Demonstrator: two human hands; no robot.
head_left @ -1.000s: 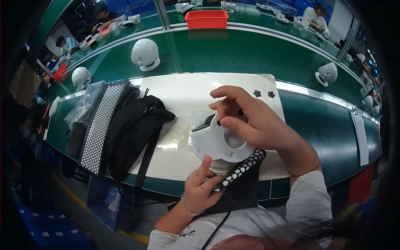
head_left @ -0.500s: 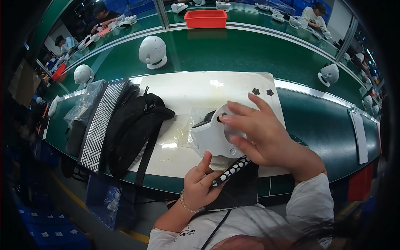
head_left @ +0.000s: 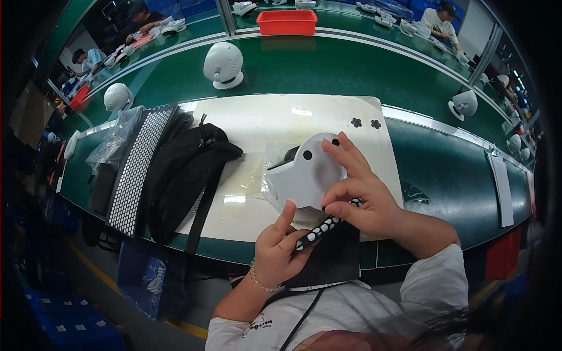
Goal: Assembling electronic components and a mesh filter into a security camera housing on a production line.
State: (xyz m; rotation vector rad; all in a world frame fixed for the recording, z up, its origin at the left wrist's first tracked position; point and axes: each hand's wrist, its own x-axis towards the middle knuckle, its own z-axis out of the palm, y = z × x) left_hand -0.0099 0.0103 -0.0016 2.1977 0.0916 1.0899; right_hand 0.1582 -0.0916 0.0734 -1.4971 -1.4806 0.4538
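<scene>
I hold a white rounded plastic device housing (head_left: pixel 301 172) over the near edge of a white mat (head_left: pixel 275 126). Its flat underside faces up and shows two small black dots. My right hand (head_left: pixel 360 190) grips its right side, fingers spread across the underside. Under its lower edge my left hand (head_left: pixel 281 243) is shut on a black strip with white dots (head_left: pixel 325 225). A clear plastic bag (head_left: pixel 272 161) lies beneath the housing.
A black bag (head_left: pixel 184 169) and a dotted black-and-white sheet (head_left: pixel 137 167) lie at the left. Two black flower-shaped pads (head_left: pixel 364 123) sit on the mat. White round devices (head_left: pixel 222 64) stand on the green belt (head_left: pixel 328 70), a red bin (head_left: pixel 287 22) behind. Other people work far off.
My right hand has slid from the housing's top to its right side, and the housing has turned so its flat underside faces up. The left hand stays below.
</scene>
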